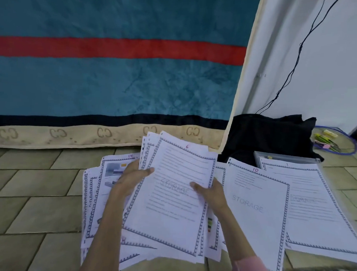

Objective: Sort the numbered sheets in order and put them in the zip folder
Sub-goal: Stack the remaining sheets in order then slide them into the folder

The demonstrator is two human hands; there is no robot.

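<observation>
Both hands grasp a sheaf topped by sheet 6 (171, 188), left hand (133, 179) and right hand (209, 193) pinching opposite edges, likely to read numbers; sheet 10 (254, 202) lies beside it; sheet 1 (313, 202) rests on the zip folder (285, 157).

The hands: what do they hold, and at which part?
Both hold a small stack of sheets topped by sheet 6. The left hand grips its left edge, the right hand its right edge, thumbs on top.
</observation>
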